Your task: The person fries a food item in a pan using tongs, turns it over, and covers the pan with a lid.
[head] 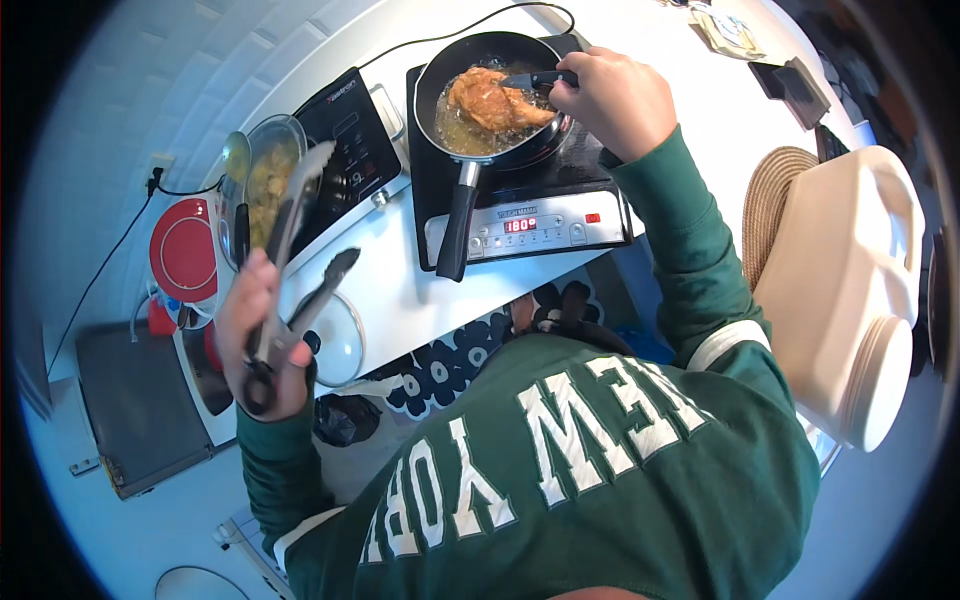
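Observation:
A browned piece of fried meat (491, 101) lies in bubbling oil inside a black frying pan (429, 94). The pan sits on a black and silver induction cooker (525, 225) with a lit display. My right hand (619, 97) grips the black handle of a small knife (536, 79), whose blade touches the meat or rests just over it. Off to the left, my left hand (262, 345) holds a pair of metal tongs (324, 289) by the hinge end. Their jaws are spread and slightly blurred, with nothing between them.
A second induction cooker (349, 150) stands at the back left beside a glass bowl of food (270, 172) and a ladle (237, 157). A glass lid (337, 349) lies near the counter's front edge. A large beige plastic jug (832, 292) and a woven mat (772, 195) are at right.

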The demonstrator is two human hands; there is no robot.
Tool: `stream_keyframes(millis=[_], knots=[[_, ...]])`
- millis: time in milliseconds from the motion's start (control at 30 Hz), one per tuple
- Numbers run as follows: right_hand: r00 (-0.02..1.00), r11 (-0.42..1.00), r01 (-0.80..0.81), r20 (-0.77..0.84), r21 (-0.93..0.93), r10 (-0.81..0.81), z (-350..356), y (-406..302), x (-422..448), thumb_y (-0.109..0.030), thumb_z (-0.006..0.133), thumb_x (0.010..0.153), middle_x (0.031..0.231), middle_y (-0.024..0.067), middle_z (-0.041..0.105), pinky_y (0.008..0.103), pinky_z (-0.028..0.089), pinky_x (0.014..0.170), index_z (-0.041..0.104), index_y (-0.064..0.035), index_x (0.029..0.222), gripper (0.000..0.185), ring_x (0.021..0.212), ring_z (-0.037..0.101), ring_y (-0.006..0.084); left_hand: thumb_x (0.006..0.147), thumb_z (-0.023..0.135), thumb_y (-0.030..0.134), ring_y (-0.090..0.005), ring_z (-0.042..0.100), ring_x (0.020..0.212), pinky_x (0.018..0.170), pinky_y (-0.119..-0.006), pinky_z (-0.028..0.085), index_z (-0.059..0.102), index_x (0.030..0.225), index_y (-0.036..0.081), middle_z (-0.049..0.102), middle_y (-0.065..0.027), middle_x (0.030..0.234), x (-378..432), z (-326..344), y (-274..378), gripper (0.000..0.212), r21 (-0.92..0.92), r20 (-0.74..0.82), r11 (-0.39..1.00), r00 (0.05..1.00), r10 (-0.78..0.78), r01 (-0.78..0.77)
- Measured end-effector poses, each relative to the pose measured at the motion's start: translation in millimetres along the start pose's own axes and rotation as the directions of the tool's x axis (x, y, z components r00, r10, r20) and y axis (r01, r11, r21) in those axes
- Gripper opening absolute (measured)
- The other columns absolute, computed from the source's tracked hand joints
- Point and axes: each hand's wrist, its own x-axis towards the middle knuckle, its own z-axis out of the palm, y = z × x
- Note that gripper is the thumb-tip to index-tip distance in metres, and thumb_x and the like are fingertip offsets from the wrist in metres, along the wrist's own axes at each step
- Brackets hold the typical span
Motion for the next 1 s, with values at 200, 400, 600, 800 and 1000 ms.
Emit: stream_keyframes(millis=[200, 400, 600, 800, 1000], knots=[[0.997, 0.996, -0.051, 0.065, 0.078, 0.046, 0.7, 5.3, -2.3, -0.024, 0.061, 0.075, 0.078, 0.0129, 0.067, 0.037, 0.053, 0.066, 0.072, -0.0088, 0.09, 0.024, 0.07, 0.065, 0.0297, 0.08, 0.071, 0.039, -0.0346, 0.044, 0.125, 0.108, -0.047, 0.032, 0.045, 0.126, 0.002, 0.052, -0.0205, 0.127, 60.0, 27.4, -1.7, 0.064, -0.239, -0.229, 0.967, 0.973, 0.036, -0.092], [0.982, 0.943, -0.18, 0.113, 0.282, 0.154, 14.2, 24.7, -21.4, -0.027, 0.061, 0.078, 0.073, 0.015, 0.066, 0.0366, 0.051, 0.067, 0.071, -0.0077, 0.093, 0.026, 0.07, 0.065, 0.0304, 0.073, 0.074, 0.048, -0.0303, 0.045, 0.126, 0.106, -0.039, 0.037, 0.048, 0.125, 0.004, 0.05, -0.017, 0.128, 76.9, 39.9, -1.2, 0.073, -0.251, -0.231, 0.967, 0.973, -0.006, -0.053], [0.954, 0.849, -0.296, 0.181, 0.438, 0.239, 18.7, 30.8, -29.2, -0.028, 0.062, 0.082, 0.064, 0.0126, 0.062, 0.0307, 0.049, 0.062, 0.071, -0.0081, 0.1, 0.028, 0.061, 0.063, 0.0216, 0.075, 0.075, 0.044, -0.0298, 0.043, 0.127, 0.109, -0.04, 0.034, 0.047, 0.127, 0.003, 0.049, -0.0171, 0.128, 81.4, 53.5, -7.7, 0.071, -0.394, -0.216, 0.915, 0.976, -0.005, -0.083], [0.946, 0.813, -0.322, 0.193, 0.485, 0.259, 22.7, 36.6, -30.2, -0.028, 0.063, 0.085, 0.069, 0.0093, 0.065, 0.0271, 0.048, 0.062, 0.07, -0.0078, 0.103, 0.028, 0.062, 0.061, 0.0147, 0.079, 0.074, 0.036, -0.0289, 0.046, 0.124, 0.105, -0.04, 0.036, 0.045, 0.127, 0.0, 0.048, -0.0196, 0.131, 86.7, 54.3, -11.6, 0.068, -0.41, -0.226, 0.902, 0.973, 0.045, -0.137], [0.968, 0.718, -0.25, 0.19, 0.65, 0.165, 6.4, 5.0, -27.2, -0.024, 0.064, 0.085, 0.075, 0.0081, 0.067, 0.0242, 0.047, 0.061, 0.068, -0.0039, 0.107, 0.03, 0.065, 0.061, 0.0093, 0.077, 0.075, 0.04, -0.0279, 0.048, 0.123, 0.105, -0.038, 0.037, 0.045, 0.128, 0.0, 0.049, -0.0198, 0.129, 68.8, 29.0, -5.8, 0.071, -0.31, -0.363, 0.943, 0.932, -0.004, -0.117]])
